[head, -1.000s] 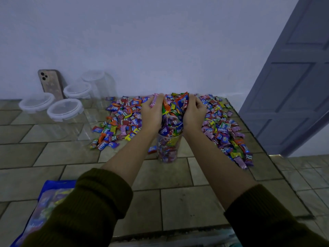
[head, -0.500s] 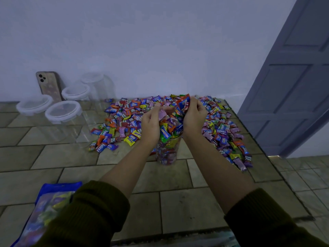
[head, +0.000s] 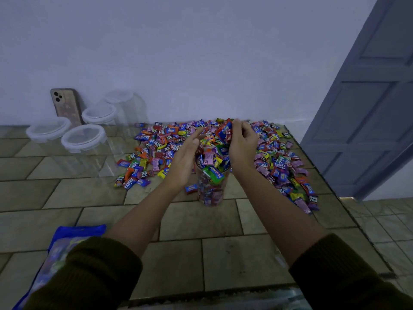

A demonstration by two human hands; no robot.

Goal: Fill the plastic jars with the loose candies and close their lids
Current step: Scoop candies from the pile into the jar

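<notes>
A clear open plastic jar [head: 211,193] stands on the tiled counter, heaped with wrapped candies up to and above its rim. My left hand [head: 184,161] is just left of the jar mouth, fingers straight, palm facing the candies. To the right of the mouth, my right hand [head: 242,145] has its fingers curled round a few candies above the jar. A wide spread of loose candies [head: 279,162] lies behind and on both sides of the jar.
Several empty clear jars with white lids [head: 83,137] stand at the back left, with a phone [head: 66,106] leaning on the wall behind them. A blue candy bag [head: 55,256] lies at the near left. The counter's edge [head: 335,198] runs along the right, near a grey door.
Both hands held a heap of candies together over the jar. They have moved apart; the left hand has opened and candies have dropped into the jar, which now looks fuller.
</notes>
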